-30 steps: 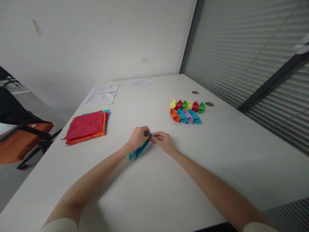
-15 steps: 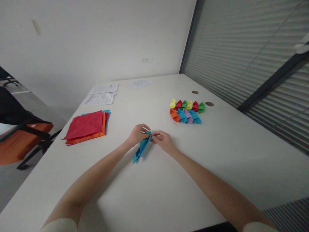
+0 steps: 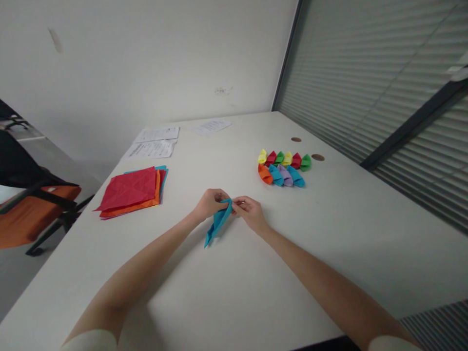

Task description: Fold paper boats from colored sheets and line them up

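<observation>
A folded blue paper [image 3: 218,223] lies in a long narrow shape near the middle of the white table [image 3: 329,229], its lower tip pointing toward me. My left hand [image 3: 209,203] pinches its upper end from the left. My right hand [image 3: 249,212] pinches the same end from the right, fingers pressed together. Both hands meet at the paper's top. Two rows of finished folded paper pieces [image 3: 283,167] in yellow, red, green, orange, blue and purple sit to the right and farther back.
A stack of coloured paper sheets [image 3: 132,192], red on top, lies at the left. Printed white sheets [image 3: 153,144] rest toward the far edge by the wall. An orange chair [image 3: 29,214] stands left of the table. Window blinds run along the right.
The blue paper's lower end has swung from pointing left to pointing more toward me. Both hands stay pinched at its top and have shifted only slightly.
</observation>
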### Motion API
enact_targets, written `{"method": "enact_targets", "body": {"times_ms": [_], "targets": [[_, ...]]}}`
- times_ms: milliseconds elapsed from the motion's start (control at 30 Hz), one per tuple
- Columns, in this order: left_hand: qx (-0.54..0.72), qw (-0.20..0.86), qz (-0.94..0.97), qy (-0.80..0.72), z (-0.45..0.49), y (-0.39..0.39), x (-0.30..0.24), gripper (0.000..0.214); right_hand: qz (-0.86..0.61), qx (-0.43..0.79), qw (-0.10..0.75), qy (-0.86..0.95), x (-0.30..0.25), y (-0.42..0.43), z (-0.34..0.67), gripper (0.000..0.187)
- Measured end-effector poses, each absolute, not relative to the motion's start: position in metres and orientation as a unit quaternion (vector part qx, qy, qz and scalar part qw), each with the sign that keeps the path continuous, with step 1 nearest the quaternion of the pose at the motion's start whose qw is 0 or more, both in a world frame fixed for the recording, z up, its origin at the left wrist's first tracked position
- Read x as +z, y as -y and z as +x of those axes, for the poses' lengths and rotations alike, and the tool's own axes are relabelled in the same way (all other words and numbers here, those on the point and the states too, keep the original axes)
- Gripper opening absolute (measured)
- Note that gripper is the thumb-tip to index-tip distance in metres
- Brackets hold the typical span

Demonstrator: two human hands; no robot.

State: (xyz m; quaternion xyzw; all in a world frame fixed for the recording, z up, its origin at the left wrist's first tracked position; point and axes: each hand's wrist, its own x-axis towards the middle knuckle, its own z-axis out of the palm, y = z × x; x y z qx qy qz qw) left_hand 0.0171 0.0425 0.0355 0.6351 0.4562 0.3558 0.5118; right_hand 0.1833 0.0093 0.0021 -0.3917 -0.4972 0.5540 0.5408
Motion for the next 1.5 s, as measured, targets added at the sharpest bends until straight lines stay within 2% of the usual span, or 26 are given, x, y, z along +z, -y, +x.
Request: {"method": "enact_targets", "body": {"times_ms": [300, 400, 467, 533, 600, 700, 1000, 1133, 1267, 1367, 1433, 1500], "targets": [[0.379, 0.445, 0.689, -0.428, 0.020, -0.040, 0.038, 0.009, -0.389, 0.556, 0.547, 0.491, -0.002, -0.015, 0.184, 0.036], [0.358, 0.372, 0.743, -0.426, 0.017, -0.039, 0.042, 0.007, -0.403, 0.511, 0.548, 0.525, -0.004, -0.015, 0.185, 0.032], [0.320, 0.318, 0.789, -0.417, 0.014, -0.037, 0.047, 0.014, -0.408, 0.447, 0.557, 0.569, -0.004, -0.013, 0.186, 0.026], [0.272, 0.296, 0.826, -0.395, 0.012, -0.034, 0.051, 0.033, -0.399, 0.386, 0.560, 0.615, -0.003, -0.012, 0.186, 0.018], [0.232, 0.294, 0.848, -0.376, 0.011, -0.030, 0.053, 0.050, -0.378, 0.355, 0.545, 0.659, -0.002, -0.010, 0.186, 0.012], [0.201, 0.291, 0.858, -0.373, 0.011, -0.026, 0.054, 0.058, -0.347, 0.342, 0.510, 0.709, -0.002, -0.009, 0.186, 0.008], [0.159, 0.430, 0.803, -0.381, 0.002, -0.038, 0.054, 0.036, -0.373, 0.353, 0.490, 0.704, -0.005, -0.010, 0.187, 0.009], [0.179, 0.459, 0.777, -0.391, 0.002, -0.041, 0.050, 0.037, -0.377, 0.367, 0.476, 0.705, -0.007, -0.009, 0.187, 0.003], [0.199, 0.471, 0.761, -0.398, 0.006, -0.039, 0.055, 0.034, -0.400, 0.369, 0.457, 0.704, -0.007, -0.008, 0.187, 0.009], [0.334, 0.385, 0.736, -0.446, 0.008, -0.040, 0.067, 0.027, -0.438, 0.382, 0.489, 0.651, -0.006, -0.011, 0.188, 0.005], [0.425, 0.295, 0.713, -0.474, 0.006, -0.043, 0.075, 0.027, -0.457, 0.410, 0.520, 0.594, -0.006, -0.014, 0.189, 0.009], [0.471, 0.251, 0.689, -0.490, 0.001, -0.047, 0.081, 0.031, -0.465, 0.444, 0.545, 0.538, -0.007, -0.018, 0.191, 0.017]]}}
